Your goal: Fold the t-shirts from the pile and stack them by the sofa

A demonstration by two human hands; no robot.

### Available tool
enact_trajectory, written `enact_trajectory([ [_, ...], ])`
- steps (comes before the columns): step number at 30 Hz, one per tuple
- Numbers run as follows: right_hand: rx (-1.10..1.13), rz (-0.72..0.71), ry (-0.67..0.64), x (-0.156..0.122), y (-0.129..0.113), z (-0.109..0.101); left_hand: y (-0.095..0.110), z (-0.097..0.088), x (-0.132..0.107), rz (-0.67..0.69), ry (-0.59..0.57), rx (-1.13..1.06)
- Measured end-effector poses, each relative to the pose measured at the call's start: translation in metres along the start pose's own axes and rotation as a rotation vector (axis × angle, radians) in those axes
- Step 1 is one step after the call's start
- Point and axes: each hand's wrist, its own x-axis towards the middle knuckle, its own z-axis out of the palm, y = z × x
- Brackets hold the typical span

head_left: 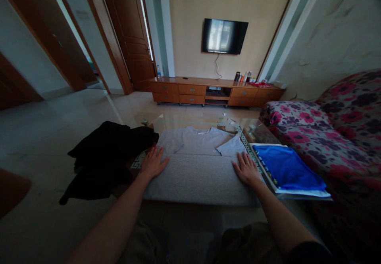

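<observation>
Fingers of the left hand and right hand are splayed, gripping nothing, over the glass bench, where the grey T-shirt is laid, folded across its body, with both its sides touched. If the upper layer were dragged by uneven pressure, it would probably be creased; the black clothing could be dislodged by a leftward sweep, and the blue garment nudged askew by a rightward one.

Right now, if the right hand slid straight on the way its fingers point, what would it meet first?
Most likely the right-side sleeve of the grey shirt, spread just ahead of the right hand; exact depth is hard to judge.
</observation>
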Motion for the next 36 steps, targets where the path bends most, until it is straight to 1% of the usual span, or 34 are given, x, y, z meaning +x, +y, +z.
enact_trajectory([
  [2, 0.017, 0.01, -0.017, 0.002, 0.0, 0.001, -0.002, 0.0, 0.003, -0.005, -0.028, -0.033],
  [4, 0.059, 0.034, -0.003, 0.005, 0.003, 0.001, -0.005, -0.002, 0.005, -0.022, -0.049, -0.08],
  [6, 0.114, 0.078, 0.053, 0.012, 0.009, -0.001, -0.007, -0.005, 0.009, -0.045, -0.05, -0.125],
  [9, 0.163, 0.099, 0.184, 0.032, 0.017, -0.007, -0.007, -0.011, 0.023, -0.018, 0.029, -0.143],
  [11, 0.162, 0.045, 0.241, 0.051, 0.021, -0.011, -0.004, -0.016, 0.04, 0.042, 0.11, -0.123],
  [13, 0.145, -0.038, 0.245, 0.074, 0.023, -0.012, 0.0, -0.022, 0.06, 0.107, 0.156, -0.1],
  [14, 0.133, -0.082, 0.233, 0.086, 0.023, -0.012, 0.003, -0.024, 0.071, 0.138, 0.16, -0.088],
  [16, 0.106, -0.157, 0.192, 0.11, 0.021, -0.008, 0.008, -0.026, 0.094, 0.207, 0.132, -0.059],
  [18, 0.079, -0.203, 0.139, 0.13, 0.018, -0.001, 0.011, -0.021, 0.113, 0.265, 0.083, -0.024],
  [20, 0.063, -0.224, 0.073, 0.143, 0.018, 0.01, 0.01, -0.008, 0.128, 0.281, 0.03, 0.002],
  [23, 0.065, -0.22, 0.002, 0.154, 0.021, 0.023, 0.004, 0.018, 0.141, 0.223, -0.047, 0.003],
  [25, 0.079, -0.24, -0.013, 0.161, 0.027, 0.026, -0.001, 0.031, 0.148, 0.182, -0.081, -0.013],
  [27, 0.109, -0.271, 0.006, 0.173, 0.035, 0.022, -0.004, 0.035, 0.156, 0.158, -0.085, -0.033],
  [28, 0.129, -0.26, 0.045, 0.181, 0.039, 0.019, -0.006, 0.035, 0.161, 0.145, -0.072, -0.04],
  [30, 0.155, -0.208, 0.143, 0.2, 0.048, 0.009, -0.007, 0.031, 0.173, 0.098, -0.011, -0.038],
  [31, 0.154, -0.194, 0.175, 0.209, 0.051, 0.004, -0.008, 0.029, 0.179, 0.067, 0.027, -0.033],
  [32, 0.139, -0.21, 0.177, 0.218, 0.054, -0.001, -0.009, 0.029, 0.184, 0.038, 0.06, -0.03],
  [33, 0.112, -0.253, 0.151, 0.226, 0.056, -0.006, -0.009, 0.029, 0.188, 0.019, 0.079, -0.032],
  [36, 0.007, -0.414, 0.011, 0.241, 0.053, -0.02, -0.01, 0.036, 0.192, 0.018, 0.096, -0.057],
])
